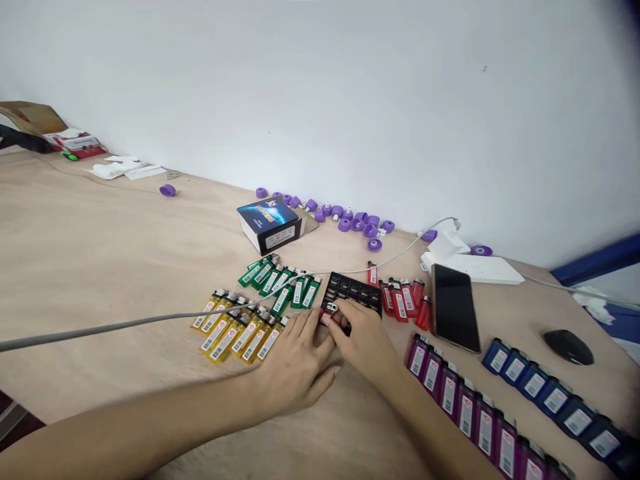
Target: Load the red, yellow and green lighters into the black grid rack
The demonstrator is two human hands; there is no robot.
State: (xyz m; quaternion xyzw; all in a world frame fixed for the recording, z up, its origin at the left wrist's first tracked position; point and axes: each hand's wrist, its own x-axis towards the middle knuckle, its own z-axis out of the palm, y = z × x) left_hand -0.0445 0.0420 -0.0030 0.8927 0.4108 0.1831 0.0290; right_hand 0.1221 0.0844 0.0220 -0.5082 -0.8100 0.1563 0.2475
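Note:
A red lighter (327, 316) with a metal top is pinched in the fingers of my right hand (365, 340), at the front edge of a black tray (354, 288) with compartments. My left hand (300, 363) lies beside it with fingers stretched and thumb apart, fingertips close against the red lighter; whether they press on it I cannot tell. Yellow lighters (243, 333) lie left of my left hand, with green lighters (280, 283) behind them. More red lighters (403, 300) rest right of the tray. Purple lighters (465, 410) form a row by my right forearm.
Blue lighters (555, 398) line up at the right, near a black mouse (569, 347) and a phone (455, 307). A grey cable (150, 321) crosses the table over the lighters. Behind stand a dark blue box (270, 223) and several purple caps (357, 223) along the wall.

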